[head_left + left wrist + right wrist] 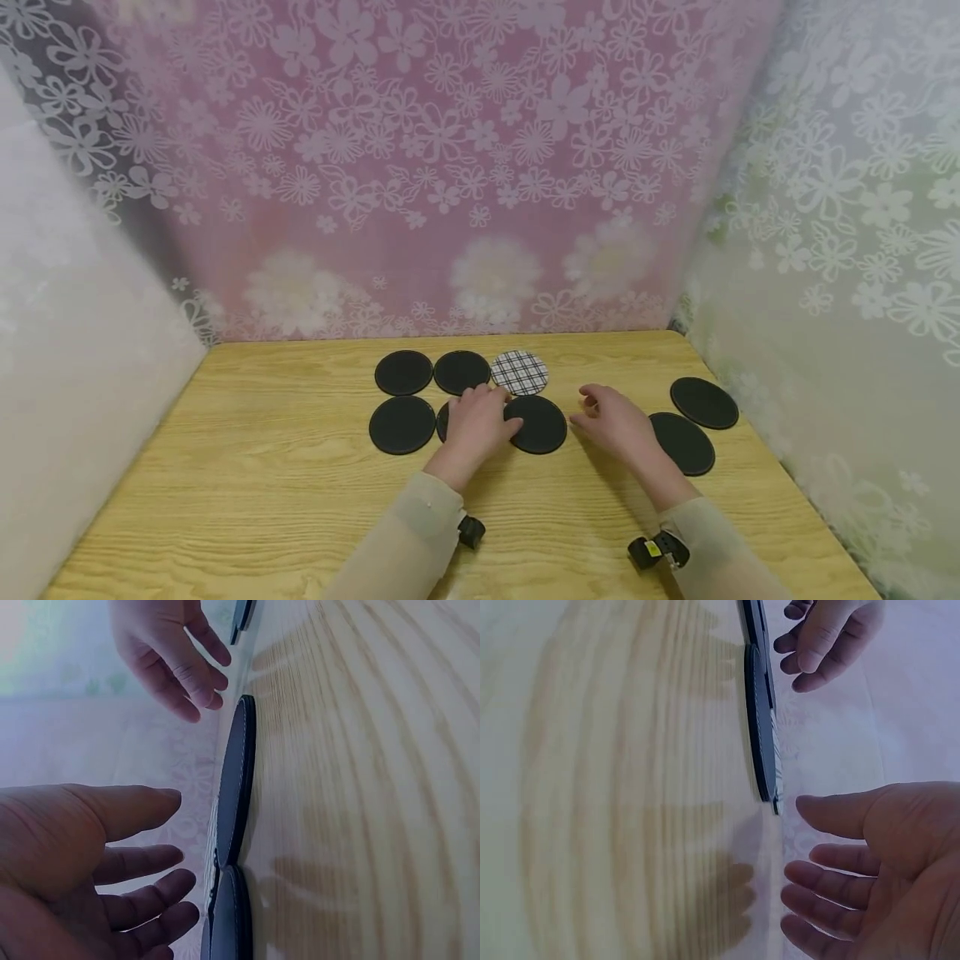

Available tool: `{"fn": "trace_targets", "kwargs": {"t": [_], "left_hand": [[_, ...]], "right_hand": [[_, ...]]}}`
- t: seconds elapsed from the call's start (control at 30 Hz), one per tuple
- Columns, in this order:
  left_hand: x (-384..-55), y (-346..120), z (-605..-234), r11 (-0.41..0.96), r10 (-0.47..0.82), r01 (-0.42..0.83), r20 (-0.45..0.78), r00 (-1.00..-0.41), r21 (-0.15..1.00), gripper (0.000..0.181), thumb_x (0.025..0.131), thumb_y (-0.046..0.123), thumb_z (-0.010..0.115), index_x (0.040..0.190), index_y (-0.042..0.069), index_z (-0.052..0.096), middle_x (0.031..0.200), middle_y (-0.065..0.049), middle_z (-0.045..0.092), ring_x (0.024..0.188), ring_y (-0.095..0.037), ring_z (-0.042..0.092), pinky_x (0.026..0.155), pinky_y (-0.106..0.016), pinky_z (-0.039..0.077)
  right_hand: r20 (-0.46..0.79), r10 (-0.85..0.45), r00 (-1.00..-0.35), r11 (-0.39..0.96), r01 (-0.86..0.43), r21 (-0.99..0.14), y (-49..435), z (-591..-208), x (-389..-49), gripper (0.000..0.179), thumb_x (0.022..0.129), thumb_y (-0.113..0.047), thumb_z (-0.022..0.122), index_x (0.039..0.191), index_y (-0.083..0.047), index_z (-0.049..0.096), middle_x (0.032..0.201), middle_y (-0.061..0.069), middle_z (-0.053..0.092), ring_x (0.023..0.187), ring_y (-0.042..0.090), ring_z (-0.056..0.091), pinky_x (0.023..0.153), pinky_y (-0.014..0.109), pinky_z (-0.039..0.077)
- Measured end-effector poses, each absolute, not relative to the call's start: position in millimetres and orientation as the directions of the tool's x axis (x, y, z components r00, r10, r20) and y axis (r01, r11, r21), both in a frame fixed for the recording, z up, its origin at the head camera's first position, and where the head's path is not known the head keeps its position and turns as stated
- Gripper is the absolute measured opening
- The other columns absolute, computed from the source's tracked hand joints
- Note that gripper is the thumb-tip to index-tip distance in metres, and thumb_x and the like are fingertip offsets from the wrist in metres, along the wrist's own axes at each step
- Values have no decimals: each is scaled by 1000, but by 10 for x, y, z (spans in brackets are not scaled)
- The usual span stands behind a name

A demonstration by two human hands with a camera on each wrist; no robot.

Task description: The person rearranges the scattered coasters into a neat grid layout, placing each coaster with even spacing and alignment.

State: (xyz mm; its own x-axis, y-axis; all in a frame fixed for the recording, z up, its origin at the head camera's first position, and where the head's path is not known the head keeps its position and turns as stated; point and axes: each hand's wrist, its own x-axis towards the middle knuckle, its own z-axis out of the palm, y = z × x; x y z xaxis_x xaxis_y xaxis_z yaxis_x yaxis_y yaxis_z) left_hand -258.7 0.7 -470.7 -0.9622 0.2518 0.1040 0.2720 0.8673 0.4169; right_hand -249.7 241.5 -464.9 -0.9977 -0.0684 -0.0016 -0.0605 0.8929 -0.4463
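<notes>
Two rows of round coasters lie on the wooden table. The back row has two black coasters [403, 372] and a white one with a black plaid pattern [520, 372]. In the front row are a left black coaster [402, 425], a middle one partly hidden by my left hand [477, 423], and a right black coaster [542, 425]. My left hand hovers over the front row with fingers relaxed and nothing held, as the left wrist view shows. My right hand [617, 421] is just right of the front row, empty, its fingers loosely spread [840, 900] above the table.
Two more black coasters lie at the right side of the table, one farther back [704, 403] and one [684, 446] partly behind my right wrist. Flower-patterned cloth walls [465, 167] enclose the table [285, 517] at the back and both sides.
</notes>
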Motion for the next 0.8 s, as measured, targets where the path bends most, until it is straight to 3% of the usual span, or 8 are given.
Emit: {"fn": "trace_targets", "kwargs": {"t": [0.23,0.57,0.8], "left_hand": [[-2567,152,-4683,868,246,269,109,-963,418,55,104,43,80,150,17,69,148,-12,65,135,-37,58,109,-62,43],[-2492,385,-4644,856,277,320,162,-947,405,61,104,50,77,154,16,66,154,-11,60,145,-35,51,113,-60,42],[-2432,520,-4644,852,286,336,181,-941,401,66,106,51,74,161,19,58,158,-10,57,149,-33,49,116,-60,41]], "right_hand": [[62,-113,-992,891,-128,-436,2608,-4655,-2398,70,108,-37,73,159,6,51,157,35,53,143,58,49,112,72,43],[125,-144,-982,902,-182,-392,2978,-4694,-2265,81,111,-47,67,163,9,42,163,39,42,151,63,34,118,78,30],[119,-106,-987,879,-149,-452,3243,-4739,-2173,86,113,-50,62,167,9,33,168,39,32,153,65,26,116,80,27]]}}
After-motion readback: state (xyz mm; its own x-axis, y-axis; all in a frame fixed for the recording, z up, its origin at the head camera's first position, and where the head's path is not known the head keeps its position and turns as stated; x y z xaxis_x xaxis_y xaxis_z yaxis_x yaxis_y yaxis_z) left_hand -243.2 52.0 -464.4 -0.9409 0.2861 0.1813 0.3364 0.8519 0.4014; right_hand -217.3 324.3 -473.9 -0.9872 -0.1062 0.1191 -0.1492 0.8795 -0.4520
